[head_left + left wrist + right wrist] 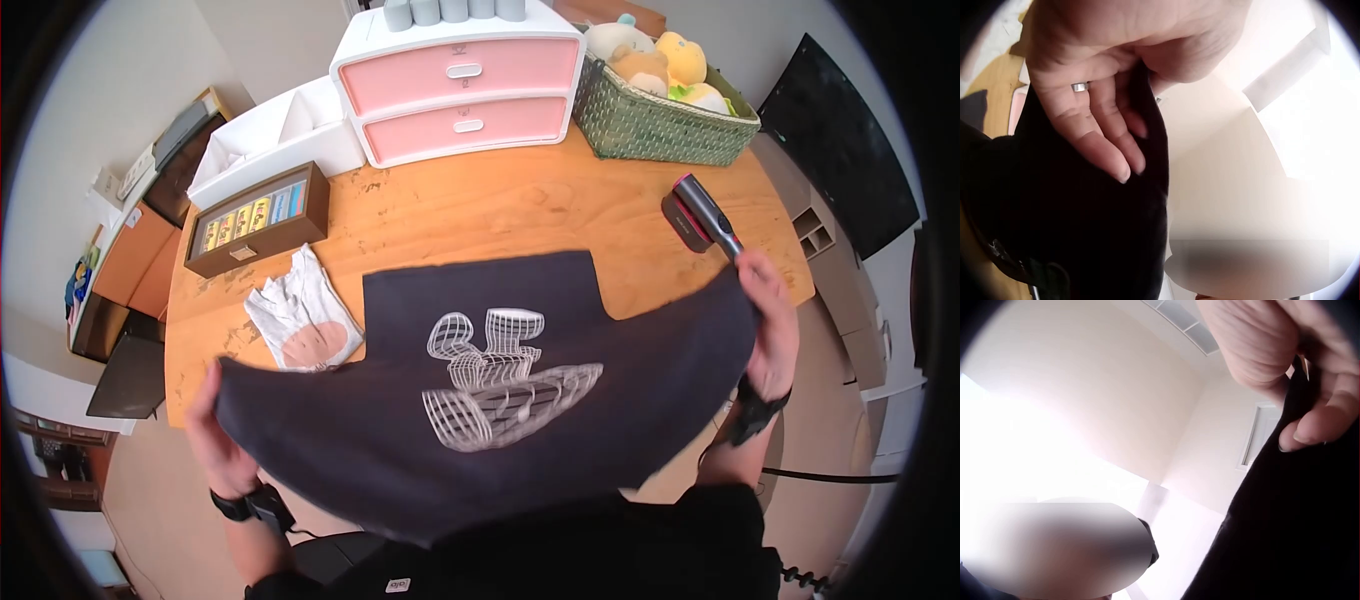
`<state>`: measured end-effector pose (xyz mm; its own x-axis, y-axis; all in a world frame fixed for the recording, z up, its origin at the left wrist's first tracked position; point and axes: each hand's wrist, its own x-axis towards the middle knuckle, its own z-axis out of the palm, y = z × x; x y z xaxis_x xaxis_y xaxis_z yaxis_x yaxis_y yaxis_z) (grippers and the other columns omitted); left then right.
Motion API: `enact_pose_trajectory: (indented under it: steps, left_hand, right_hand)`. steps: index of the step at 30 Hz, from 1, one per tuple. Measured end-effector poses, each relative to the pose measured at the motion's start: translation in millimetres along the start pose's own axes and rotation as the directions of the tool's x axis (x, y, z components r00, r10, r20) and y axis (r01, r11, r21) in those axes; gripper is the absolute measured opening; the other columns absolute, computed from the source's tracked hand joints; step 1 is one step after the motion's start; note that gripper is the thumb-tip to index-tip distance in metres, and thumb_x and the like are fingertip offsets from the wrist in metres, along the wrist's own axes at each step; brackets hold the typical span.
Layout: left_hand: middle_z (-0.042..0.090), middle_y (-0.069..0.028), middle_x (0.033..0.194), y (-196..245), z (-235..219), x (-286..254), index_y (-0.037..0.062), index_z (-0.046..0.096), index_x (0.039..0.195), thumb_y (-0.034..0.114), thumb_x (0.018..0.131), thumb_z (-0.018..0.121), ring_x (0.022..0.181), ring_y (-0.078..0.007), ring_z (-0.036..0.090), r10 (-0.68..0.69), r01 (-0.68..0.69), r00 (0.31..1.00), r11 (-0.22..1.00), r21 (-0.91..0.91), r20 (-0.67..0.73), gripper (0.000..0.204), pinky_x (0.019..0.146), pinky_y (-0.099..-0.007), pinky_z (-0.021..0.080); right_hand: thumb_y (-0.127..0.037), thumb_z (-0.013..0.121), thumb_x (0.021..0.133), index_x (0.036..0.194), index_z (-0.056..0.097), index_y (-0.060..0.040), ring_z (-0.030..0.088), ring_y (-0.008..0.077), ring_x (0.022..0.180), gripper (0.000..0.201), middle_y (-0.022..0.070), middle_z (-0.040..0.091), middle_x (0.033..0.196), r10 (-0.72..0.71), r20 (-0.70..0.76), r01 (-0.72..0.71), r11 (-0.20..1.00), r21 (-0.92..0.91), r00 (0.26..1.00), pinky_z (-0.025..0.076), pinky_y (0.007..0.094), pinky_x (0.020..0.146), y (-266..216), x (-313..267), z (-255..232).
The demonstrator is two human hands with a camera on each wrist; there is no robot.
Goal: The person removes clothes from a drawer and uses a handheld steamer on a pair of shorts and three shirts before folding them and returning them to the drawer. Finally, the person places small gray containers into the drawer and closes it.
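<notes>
A dark T-shirt (pixel 640 380) with a white wireframe print is stretched between my two hands, sagging in the middle toward my body. Its far, squared end lies over the wooden table. My left hand (pixel 222 430) grips the left edge; in the left wrist view, fingers lie over the dark cloth (pixel 1097 225) with the thumb hidden behind it. At the opposite side, my right hand (pixel 770 325) holds the other edge, and the right wrist view shows its fingers curled around the cloth (pixel 1291 512). A small light-grey garment (pixel 300 310) with a pinkish circle lies beside the T-shirt.
On the wooden table (pixel 450 215), a grey handheld tool (pixel 708 215) with a red-rimmed head lies beyond my right hand. Behind stand a brown box (pixel 285 220), a white bin (pixel 335 145), a pink-fronted drawer unit (pixel 520 75) and a green basket (pixel 650 130) of plush toys.
</notes>
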<state>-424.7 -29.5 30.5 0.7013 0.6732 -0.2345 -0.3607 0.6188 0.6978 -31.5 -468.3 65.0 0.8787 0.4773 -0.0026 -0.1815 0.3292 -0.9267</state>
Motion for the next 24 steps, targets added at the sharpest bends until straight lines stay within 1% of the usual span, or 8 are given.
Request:
enact_pose_trajectory:
  steps: [4,6,8,11,18,19,22,24]
  left_hand:
    - [0.077,-0.0136,0.107,32.3,82.5,52.2,0.0016,0.070,0.116,0.023,0.112,0.050,0.101,-0.0289,0.075,0.047,-0.027,0.976,0.995,-0.094,0.214,0.030,0.095,-0.0438,0.061]
    - [0.074,-0.0156,0.112,62.4,66.2,109.3,-0.0014,0.065,0.121,0.021,0.111,0.052,0.109,-0.0315,0.072,-0.044,0.055,0.868,0.998,-0.008,0.494,0.027,0.102,-0.0475,0.058]
    - [0.066,-0.0214,0.122,70.3,109.9,128.4,-0.0044,0.058,0.116,0.018,0.110,0.054,0.121,-0.0361,0.064,-0.031,0.048,0.870,0.999,-0.022,0.492,0.024,0.112,-0.0539,0.052]
    - [0.055,-0.0272,0.130,85.5,151.6,166.0,-0.0020,0.049,0.101,0.017,0.110,0.052,0.135,-0.0429,0.052,0.119,-0.114,0.929,0.993,-0.033,0.351,0.021,0.122,-0.0651,0.040]
    - [0.060,-0.0304,0.133,117.1,166.3,194.3,-0.0032,0.051,0.104,0.016,0.112,0.047,0.135,-0.0458,0.054,0.167,-0.150,0.848,0.986,-0.075,0.502,0.022,0.123,-0.0653,0.038]
    - [0.059,-0.0303,0.134,111.0,166.2,185.1,-0.0030,0.051,0.105,0.018,0.112,0.048,0.136,-0.0450,0.054,0.177,-0.176,0.880,0.983,-0.044,0.440,0.022,0.123,-0.0645,0.038]
    - [0.067,-0.0318,0.117,94.2,110.2,184.7,-0.0061,0.053,0.113,0.022,0.112,0.049,0.120,-0.0456,0.066,-0.046,0.028,0.817,0.999,0.039,0.575,0.029,0.114,-0.0612,0.050]
    - [0.071,-0.0345,0.107,55.4,101.4,144.5,-0.0102,0.052,0.125,0.031,0.114,0.042,0.106,-0.0468,0.072,-0.131,0.100,0.881,0.991,0.093,0.455,0.044,0.106,-0.0574,0.057]
  right_hand:
    - [-0.006,0.066,0.103,0.123,0.067,0.0031,0.071,0.0143,0.100,0.022,0.0073,0.072,0.112,-0.027,0.129,0.020,0.998,0.055,0.991,0.058,0.0245,0.085,-31.9,82.5,15.8]
    - [-0.003,0.069,0.101,0.122,0.067,0.0029,0.070,0.0102,0.089,0.022,0.0060,0.071,0.110,-0.020,0.147,0.006,0.995,0.095,0.989,0.059,0.0212,0.072,-47.4,120.7,32.9]
    - [-0.003,0.070,0.100,0.120,0.067,0.0036,0.067,0.0091,0.079,0.021,0.0062,0.068,0.104,-0.023,0.162,0.008,0.996,0.090,0.987,0.058,0.0169,0.062,-59.9,171.1,33.4]
    - [-0.001,0.067,0.102,0.122,0.066,0.0077,0.067,0.0091,0.074,0.023,0.0087,0.065,0.102,-0.035,0.267,0.022,0.998,0.052,0.963,0.063,0.0164,0.067,-84.4,228.2,42.8]
    - [-0.002,0.067,0.101,0.118,0.067,0.0092,0.067,0.0103,0.075,0.021,0.0109,0.064,0.100,-0.121,0.356,0.112,0.993,0.044,0.927,0.062,0.0167,0.066,-124.8,251.2,45.8]
    - [-0.004,0.069,0.101,0.118,0.068,0.0080,0.067,0.0090,0.074,0.021,0.0086,0.066,0.100,-0.115,0.362,0.127,0.992,-0.011,0.925,0.061,0.0161,0.065,-123.6,250.2,37.5]
    - [-0.006,0.071,0.101,0.117,0.069,0.0053,0.066,0.0062,0.072,0.020,0.0042,0.070,0.099,-0.092,0.184,0.096,0.995,-0.015,0.979,0.058,0.0158,0.063,-85.7,200.3,32.0]
    - [-0.010,0.069,0.103,0.117,0.070,0.0010,0.065,0.0038,0.068,0.018,0.0001,0.072,0.097,-0.043,0.100,0.054,0.992,-0.111,0.994,0.056,0.0159,0.058,-43.8,169.1,12.6]
